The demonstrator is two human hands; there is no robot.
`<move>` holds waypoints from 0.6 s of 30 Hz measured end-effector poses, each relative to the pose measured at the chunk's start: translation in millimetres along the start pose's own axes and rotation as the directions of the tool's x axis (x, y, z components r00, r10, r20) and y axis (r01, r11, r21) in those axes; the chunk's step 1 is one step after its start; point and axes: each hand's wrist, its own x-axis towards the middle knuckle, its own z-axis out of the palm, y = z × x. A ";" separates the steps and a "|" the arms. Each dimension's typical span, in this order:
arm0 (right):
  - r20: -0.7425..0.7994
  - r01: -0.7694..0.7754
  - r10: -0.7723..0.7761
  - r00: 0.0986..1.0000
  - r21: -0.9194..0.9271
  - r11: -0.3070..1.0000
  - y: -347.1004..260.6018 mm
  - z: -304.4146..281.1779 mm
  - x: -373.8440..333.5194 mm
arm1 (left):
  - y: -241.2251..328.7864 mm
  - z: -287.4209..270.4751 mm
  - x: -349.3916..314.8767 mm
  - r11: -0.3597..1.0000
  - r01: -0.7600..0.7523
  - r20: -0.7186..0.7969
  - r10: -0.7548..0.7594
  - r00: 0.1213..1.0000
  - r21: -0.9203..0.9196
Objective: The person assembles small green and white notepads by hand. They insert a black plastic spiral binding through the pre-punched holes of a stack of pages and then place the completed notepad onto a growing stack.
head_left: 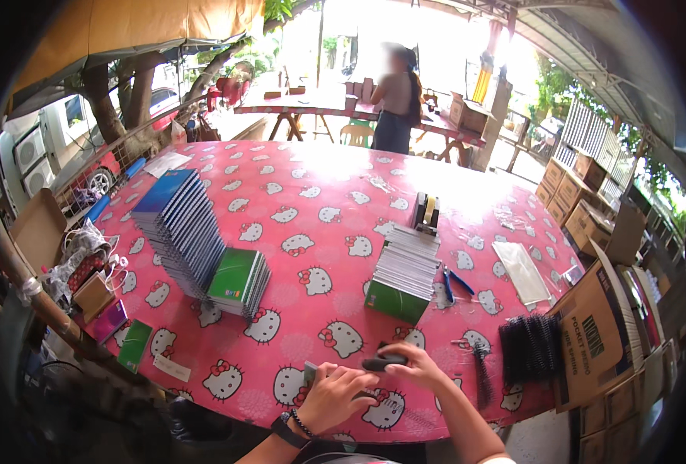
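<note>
Near the table's front edge, my left hand (335, 398) lies over what looks like a small notebook (309, 374), its fingers bent across it. Only a grey-green edge of that notebook shows; the rest is under my hand. Just to the right, my right hand (418, 366) grips a small black object (385, 361) whose kind I cannot make out. Beyond my hands stands a row of spiral notebooks (405, 267) with a green cover in front. Further left are a tall stack of blue notebooks (177, 232) and a shorter green stack (238, 280).
Blue-handled pliers (449, 286) and a tape dispenser (426, 213) are near the row. At right lie black spiral coils (527, 348) beside an open carton (596, 336), and a clear plastic sheet (522, 272). A green notebook (135, 346) lies at the left edge. A person (395, 100) stands beyond the table.
</note>
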 end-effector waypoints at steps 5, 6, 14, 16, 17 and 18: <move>0.037 -0.041 0.030 0.999 0.358 0.933 5.0 -0.3 -41.3 | -2.2 -4.5 -1.5 0.999 0.027 0.030 -0.028 0.999 0.043; 0.033 -0.017 0.005 0.999 0.384 0.923 4.2 1.8 -43.2 | -5.5 -6.7 -1.4 1.000 0.022 -0.007 -0.022 1.000 -0.001; 0.076 -0.026 -0.018 0.997 0.541 0.841 9.7 21.5 -38.6 | -35.3 6.3 -21.3 0.996 0.030 0.061 -0.035 0.998 0.086; 0.100 -0.032 -0.031 0.995 0.573 0.819 12.3 24.7 -39.2 | -38.6 14.3 -16.7 0.979 0.011 0.080 -0.028 0.996 0.203; 0.096 -0.043 -0.015 0.995 0.572 0.819 12.7 26.9 -38.8 | -39.8 14.6 -16.3 0.993 0.010 0.091 -0.021 0.996 0.119; 0.090 -0.059 0.009 0.996 0.567 0.822 13.5 27.8 -40.3 | -37.2 10.3 -9.3 1.000 0.007 0.098 -0.010 0.995 0.026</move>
